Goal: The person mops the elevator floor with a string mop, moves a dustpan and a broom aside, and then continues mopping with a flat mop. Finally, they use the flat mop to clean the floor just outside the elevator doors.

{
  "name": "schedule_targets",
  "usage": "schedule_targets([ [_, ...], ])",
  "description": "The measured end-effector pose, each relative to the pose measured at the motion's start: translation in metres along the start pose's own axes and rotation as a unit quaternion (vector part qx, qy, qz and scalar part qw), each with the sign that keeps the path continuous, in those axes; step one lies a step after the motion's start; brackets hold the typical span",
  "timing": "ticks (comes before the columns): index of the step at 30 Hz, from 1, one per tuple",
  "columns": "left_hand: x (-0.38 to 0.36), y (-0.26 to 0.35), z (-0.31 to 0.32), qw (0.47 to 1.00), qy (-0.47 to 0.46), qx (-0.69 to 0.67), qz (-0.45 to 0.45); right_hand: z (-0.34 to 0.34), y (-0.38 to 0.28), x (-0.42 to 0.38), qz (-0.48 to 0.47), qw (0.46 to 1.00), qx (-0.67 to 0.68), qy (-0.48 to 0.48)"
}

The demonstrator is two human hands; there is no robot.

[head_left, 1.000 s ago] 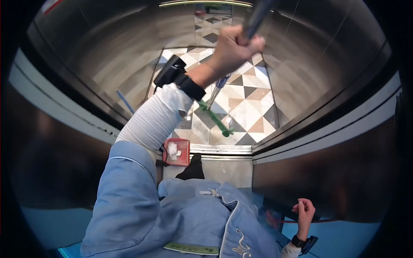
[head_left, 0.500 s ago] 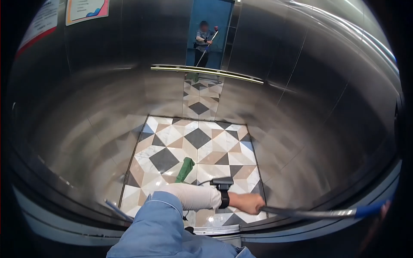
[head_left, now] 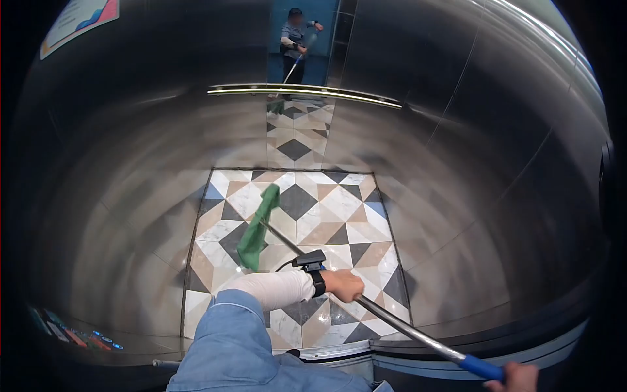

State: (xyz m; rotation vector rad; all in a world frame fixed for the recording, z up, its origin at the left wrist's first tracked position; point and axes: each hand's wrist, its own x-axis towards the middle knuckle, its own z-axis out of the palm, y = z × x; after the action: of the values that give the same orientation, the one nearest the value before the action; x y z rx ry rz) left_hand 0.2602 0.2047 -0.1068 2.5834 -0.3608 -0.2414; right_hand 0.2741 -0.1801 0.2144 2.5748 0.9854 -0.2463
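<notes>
On tile floor [head_left: 339,202]: mop [head_left: 258,228], both hands.

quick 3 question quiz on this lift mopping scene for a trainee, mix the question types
1. True or false: the green mop head rests on the patterned floor.
2. Multiple choice: the left hand grips the mop pole at A) its metal middle B) the green head C) the handrail.
3. Fill in: the right hand holds the pole's ____ grip end.

Key: 1 true; 2 A; 3 blue.
</notes>
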Motion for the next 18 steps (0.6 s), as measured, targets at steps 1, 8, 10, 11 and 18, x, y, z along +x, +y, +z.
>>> schedule_targets([
  [1,0.002,-0.015,0.003,0.999,-0.018,0.040,-0.025,0.023,0.001,0.009,-0.044,0.997,0.056,-0.008],
  [8,0.029,-0.068,0.042,0.977,0.108,0.110,-0.151,0.110,-0.047,0.089,-0.050,0.958,0.256,-0.115],
  [10,0.036,-0.038,0.048,0.987,0.121,0.011,-0.105,0.164,-0.054,0.117,-0.048,0.946,0.300,-0.115],
  [11,0.038,-0.023,0.054,0.988,0.116,0.008,-0.105,0.203,-0.052,0.130,-0.066,0.935,0.333,-0.099],
  [18,0.023,0.049,0.143,0.991,-0.064,-0.077,-0.087,0.343,-0.051,0.111,-0.021,0.905,0.409,-0.116],
])
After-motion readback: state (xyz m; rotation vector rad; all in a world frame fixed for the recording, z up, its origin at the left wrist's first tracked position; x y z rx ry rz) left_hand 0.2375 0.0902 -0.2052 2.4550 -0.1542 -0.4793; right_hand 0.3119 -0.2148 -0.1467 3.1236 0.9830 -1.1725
